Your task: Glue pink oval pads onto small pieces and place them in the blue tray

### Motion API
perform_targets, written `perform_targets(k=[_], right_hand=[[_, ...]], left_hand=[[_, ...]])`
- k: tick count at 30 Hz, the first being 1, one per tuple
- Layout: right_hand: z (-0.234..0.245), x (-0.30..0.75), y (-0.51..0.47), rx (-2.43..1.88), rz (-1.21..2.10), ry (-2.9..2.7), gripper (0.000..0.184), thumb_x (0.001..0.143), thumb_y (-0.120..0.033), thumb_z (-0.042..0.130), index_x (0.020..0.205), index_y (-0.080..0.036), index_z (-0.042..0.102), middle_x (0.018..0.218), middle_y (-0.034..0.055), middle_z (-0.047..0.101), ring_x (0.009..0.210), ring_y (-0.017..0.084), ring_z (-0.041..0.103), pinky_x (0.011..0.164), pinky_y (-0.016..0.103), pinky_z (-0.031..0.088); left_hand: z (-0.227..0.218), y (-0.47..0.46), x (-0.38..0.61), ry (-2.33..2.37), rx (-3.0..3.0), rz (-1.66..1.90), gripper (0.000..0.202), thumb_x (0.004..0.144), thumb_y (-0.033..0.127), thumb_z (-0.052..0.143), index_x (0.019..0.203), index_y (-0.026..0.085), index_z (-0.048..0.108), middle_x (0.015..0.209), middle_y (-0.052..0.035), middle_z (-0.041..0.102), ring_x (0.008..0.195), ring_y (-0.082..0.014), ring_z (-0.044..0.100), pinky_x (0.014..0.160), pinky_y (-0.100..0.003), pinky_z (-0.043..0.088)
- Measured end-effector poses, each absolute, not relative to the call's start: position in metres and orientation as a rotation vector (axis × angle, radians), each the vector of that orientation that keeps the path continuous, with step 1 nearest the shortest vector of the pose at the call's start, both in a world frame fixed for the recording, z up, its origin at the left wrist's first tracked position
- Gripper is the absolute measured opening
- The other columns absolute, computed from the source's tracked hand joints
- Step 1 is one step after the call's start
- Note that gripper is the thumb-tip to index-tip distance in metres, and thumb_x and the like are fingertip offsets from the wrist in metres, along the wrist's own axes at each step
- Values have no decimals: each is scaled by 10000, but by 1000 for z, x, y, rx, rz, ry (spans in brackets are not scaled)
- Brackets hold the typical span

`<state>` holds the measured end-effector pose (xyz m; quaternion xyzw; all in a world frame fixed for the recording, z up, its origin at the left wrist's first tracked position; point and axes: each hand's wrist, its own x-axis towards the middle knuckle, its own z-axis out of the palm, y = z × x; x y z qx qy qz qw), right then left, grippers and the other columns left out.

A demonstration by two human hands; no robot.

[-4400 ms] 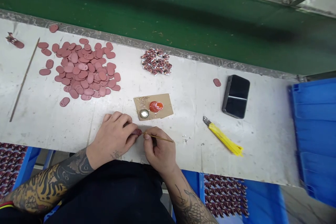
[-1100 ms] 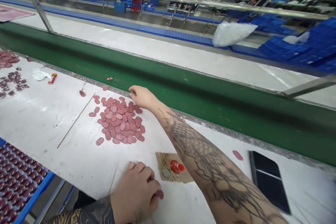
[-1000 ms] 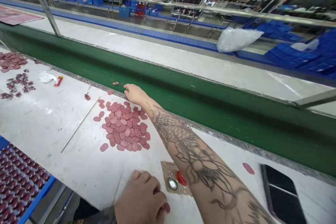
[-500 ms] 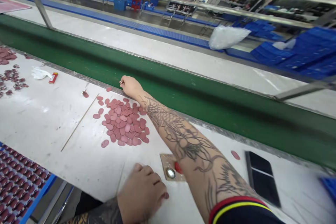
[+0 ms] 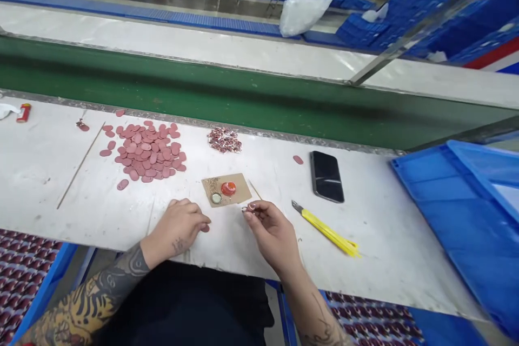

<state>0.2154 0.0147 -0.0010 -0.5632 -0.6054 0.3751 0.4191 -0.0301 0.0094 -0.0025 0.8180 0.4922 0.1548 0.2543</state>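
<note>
Pinching a small charm (image 5: 250, 207) between thumb and forefinger, the right hand (image 5: 272, 231) has come back from the far table edge to just beside a cardboard scrap (image 5: 239, 184). The left hand (image 5: 176, 225), curled narrow, holds a pink oval tag (image 5: 206, 228) at its fingertips, well apart from the heap of matching tags (image 5: 146, 148).

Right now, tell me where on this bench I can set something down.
Free: the white bench top between the yellow utility knife and blue crate, and left of the wooden stick. Crowded: the pink tags, cardboard square, left hand, right hand.
</note>
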Motion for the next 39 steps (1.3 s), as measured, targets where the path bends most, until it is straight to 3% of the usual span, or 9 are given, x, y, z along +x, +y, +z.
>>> perform_targets(k=[6, 10, 14, 18, 23, 30, 33, 39], right_hand=[[-46, 233, -14, -1436, 931, -1298, 201, 902, -402, 660, 996, -227, 628, 943, 74, 708, 877, 223, 683, 803, 407, 558], [-30, 219, -21, -1314, 1015, -1258, 171, 898, -378, 677, 973, -233, 624, 915, 60, 690, 862, 213, 667, 798, 390, 553], [-6, 196, -41, -972, 1352, -1166, 123, 901, -333, 687, 929, -249, 601, 856, 16, 637, 791, 173, 633, 718, 319, 548], [9, 187, -48, -802, 1501, -1149, 90, 916, -303, 671, 944, -254, 600, 865, 10, 620, 790, 159, 618, 715, 300, 535], [16, 190, -34, -803, 1586, -1283, 99, 916, -316, 669, 933, -241, 608, 860, 17, 623, 809, 168, 620, 742, 314, 532], [25, 187, -20, -808, 1521, -1622, 51, 915, -259, 659, 960, -244, 640, 875, 16, 664, 798, 164, 637, 742, 317, 524], [32, 184, -15, -803, 1498, -1709, 58, 909, -218, 657, 954, -244, 632, 858, 4, 663, 782, 153, 634, 736, 306, 521], [41, 178, -12, -800, 1464, -1788, 88, 901, -180, 661, 941, -241, 612, 851, -5, 666, 775, 140, 631, 728, 291, 513]], left_hand=[[13, 1, -21, 1421, 1874, 572, 189, 927, 203, 545, 899, 227, 731, 907, -21, 759, 895, -196, 670, 860, -361, 474], [20, -15, -2, 1405, 1232, 842, 147, 894, 320, 615, 882, 184, 666, 870, -59, 764, 863, -206, 717, 806, -328, 538], [25, -30, 19, 1279, 988, 962, 202, 855, 365, 692, 872, 166, 657, 841, -58, 744, 827, -181, 693, 784, -296, 533], [29, -39, 26, 1177, 841, 952, 216, 852, 375, 712, 876, 168, 652, 872, -48, 723, 787, -151, 659, 748, -277, 528], [30, -43, 9, 1067, 836, 849, 237, 832, 374, 744, 860, 157, 655, 988, -94, 729, 892, -196, 679, 795, -318, 549], [31, -35, -10, 928, 825, 762, 216, 820, 347, 758, 802, 148, 676, 1020, -103, 725, 901, -204, 681, 813, -326, 545], [26, -32, -15, 900, 781, 749, 249, 826, 374, 754, 789, 138, 684, 992, -98, 719, 836, -182, 665, 739, -294, 537], [17, -29, -22, 794, 668, 778, 188, 779, 262, 811, 793, 150, 660, 837, -36, 702, 738, -132, 640, 672, -238, 501]])
